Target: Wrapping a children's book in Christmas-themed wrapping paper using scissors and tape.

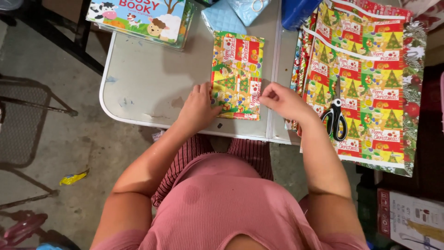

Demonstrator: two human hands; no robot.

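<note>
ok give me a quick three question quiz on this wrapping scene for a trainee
1. True or false: the scissors lie on the unrolled wrapping paper.
2. Which hand rests flat on the wrapped parcel? A) left B) right C) neither
3. What lies at the far left corner of the table?

Key
1. True.
2. A: the left hand presses the near left edge; the right hand is pinched shut at the near right corner.
3. A children's picture book.
</note>
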